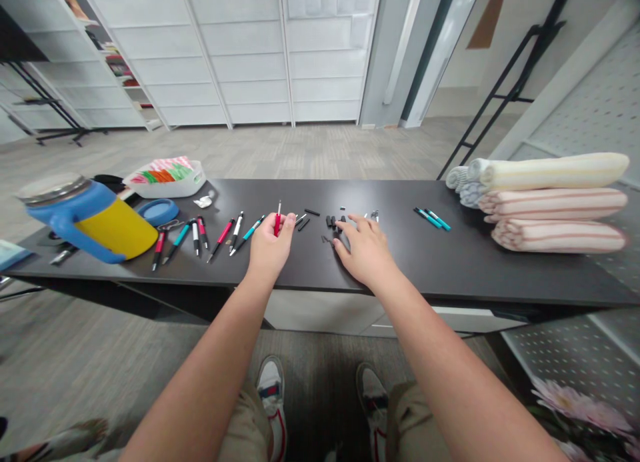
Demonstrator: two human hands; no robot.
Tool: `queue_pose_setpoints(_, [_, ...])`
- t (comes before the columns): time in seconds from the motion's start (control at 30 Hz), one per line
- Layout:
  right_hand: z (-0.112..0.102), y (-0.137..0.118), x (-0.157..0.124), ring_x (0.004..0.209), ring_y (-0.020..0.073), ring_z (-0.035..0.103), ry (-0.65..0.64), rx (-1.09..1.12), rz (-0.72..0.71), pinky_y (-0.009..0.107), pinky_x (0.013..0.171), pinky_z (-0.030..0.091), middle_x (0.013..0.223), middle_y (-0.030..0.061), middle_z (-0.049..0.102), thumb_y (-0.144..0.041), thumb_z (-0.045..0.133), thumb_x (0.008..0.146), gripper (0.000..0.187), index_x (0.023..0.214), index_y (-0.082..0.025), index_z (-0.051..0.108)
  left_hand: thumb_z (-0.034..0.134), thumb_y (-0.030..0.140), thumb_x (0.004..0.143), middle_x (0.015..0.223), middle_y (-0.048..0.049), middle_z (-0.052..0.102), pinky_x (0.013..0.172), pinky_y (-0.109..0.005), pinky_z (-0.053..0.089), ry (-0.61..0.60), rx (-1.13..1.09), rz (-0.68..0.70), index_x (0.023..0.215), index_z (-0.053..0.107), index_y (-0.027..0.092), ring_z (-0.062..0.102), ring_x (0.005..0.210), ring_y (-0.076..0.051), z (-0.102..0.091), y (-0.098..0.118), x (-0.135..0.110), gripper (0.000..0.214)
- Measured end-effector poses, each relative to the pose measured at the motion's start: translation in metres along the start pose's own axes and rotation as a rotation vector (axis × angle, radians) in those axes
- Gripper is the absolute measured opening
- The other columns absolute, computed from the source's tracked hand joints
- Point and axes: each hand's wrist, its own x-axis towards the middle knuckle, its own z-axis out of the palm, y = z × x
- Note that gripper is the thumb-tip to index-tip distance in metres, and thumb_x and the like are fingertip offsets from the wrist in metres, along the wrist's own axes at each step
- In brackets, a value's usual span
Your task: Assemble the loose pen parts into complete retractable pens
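My left hand (271, 243) is closed around a red pen barrel (277, 225), held upright with a thin silver piece rising from its top. My right hand (366, 246) hovers low over the desk with fingers apart, its fingertips by small black pen parts (334, 222); whether they touch is unclear. Between the hands lie dark thin pieces (303, 225) and a black stick-like part (312, 212). Tiny silver parts (375, 215) sit just beyond my right hand. Left of my left hand, several pens (221, 240) in red, white and teal are spread out.
Teal pen barrels (433, 219) lie on the dark desk (410, 262) at right, beside stacked rolled towels (555, 205). At left are a blue-yellow jug (107, 219), its blue lid (159, 211), a white basket of colourful packets (170, 189) and crumpled tissue (204, 201).
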Motion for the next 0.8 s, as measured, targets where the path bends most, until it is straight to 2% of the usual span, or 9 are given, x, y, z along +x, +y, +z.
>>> queue_pose_setpoints(0.07, [0.001, 0.002, 0.0, 0.14, 0.0392, 0.044, 0.019, 0.015, 0.012, 0.058, 0.111, 0.043, 0.153, 0.0157, 0.052, -0.043, 0.056, 0.1, 0.045, 0.14, -0.024, 0.066, 0.064, 0.05, 0.093, 0.066, 0.0017, 0.056, 0.062, -0.025, 0.039, 0.022, 0.196, 0.003, 0.084, 0.067, 0.02, 0.052, 0.064, -0.014, -0.005, 0.001, 0.002, 0.032])
queue_pose_setpoints(0.2, [0.003, 0.002, 0.0, 0.137, 0.0373, 0.046, 0.053, 0.038, 0.018, 0.054, 0.111, 0.043, 0.147, 0.0171, 0.056, -0.042, 0.056, 0.1, 0.041, 0.133, -0.022, 0.069, 0.064, 0.042, 0.092, 0.069, -0.0005, 0.066, 0.063, -0.027, 0.039, -0.063, 0.384, 0.004, 0.094, 0.076, 0.022, 0.06, 0.069, -0.018, -0.006, -0.004, 0.007, 0.024])
queue_pose_setpoints(0.47, [0.004, 0.002, -0.001, 0.132, 0.0386, 0.049, 0.078, 0.063, -0.008, 0.055, 0.108, 0.045, 0.143, 0.0187, 0.057, -0.039, 0.058, 0.099, 0.037, 0.128, -0.02, 0.071, 0.067, 0.045, 0.091, 0.081, -0.0089, 0.075, 0.066, -0.033, 0.042, -0.131, 0.668, 0.154, 0.092, 0.078, 0.023, 0.066, 0.075, -0.026, 0.008, -0.018, 0.019, 0.024])
queue_pose_setpoints(0.63, [0.006, 0.003, 0.0, 0.13, 0.0389, 0.05, 0.096, 0.076, -0.021, 0.056, 0.106, 0.046, 0.14, 0.0197, 0.058, -0.038, 0.059, 0.098, 0.036, 0.127, -0.02, 0.071, 0.068, 0.042, 0.091, 0.072, -0.0082, 0.071, 0.062, -0.032, 0.041, -0.068, 0.726, 0.187, 0.079, 0.073, 0.024, 0.063, 0.069, -0.025, 0.012, -0.019, 0.023, 0.022])
queue_pose_setpoints(0.8, [0.001, 0.001, -0.001, 0.126, 0.035, 0.053, 0.141, 0.094, -0.087, 0.05, 0.107, 0.046, 0.136, 0.0183, 0.06, -0.033, 0.058, 0.099, 0.036, 0.13, -0.019, 0.07, 0.065, 0.039, 0.093, 0.077, -0.0076, 0.072, 0.065, -0.031, 0.042, -0.155, 0.619, 0.213, 0.086, 0.073, 0.022, 0.064, 0.073, -0.024, 0.013, -0.012, 0.02, 0.02])
